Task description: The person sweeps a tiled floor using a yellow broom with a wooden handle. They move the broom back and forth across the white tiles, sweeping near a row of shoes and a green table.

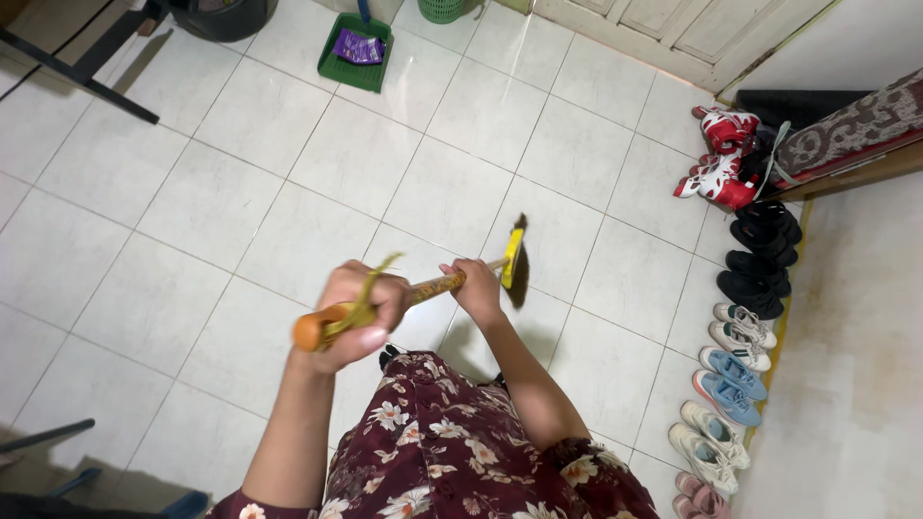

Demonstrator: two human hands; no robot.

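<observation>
Head view: left hand (358,315) clenched round the orange end of the broom (433,284) handle; right hand (476,285) gripping the handle further down, near the yellow head with dark bristles. Broom held over the tiled floor (192,192). Green dustpan (356,48) at floor's far edge; shoes (735,332) along the right wall.

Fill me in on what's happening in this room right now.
A person in a floral dress grips a broom with both hands: the left hand near the orange handle end, the right hand lower down by the bristles, which hang over the white tile floor. A green dustpan holding a purple wrapper sits ahead; shoes line the right-hand wall.
</observation>
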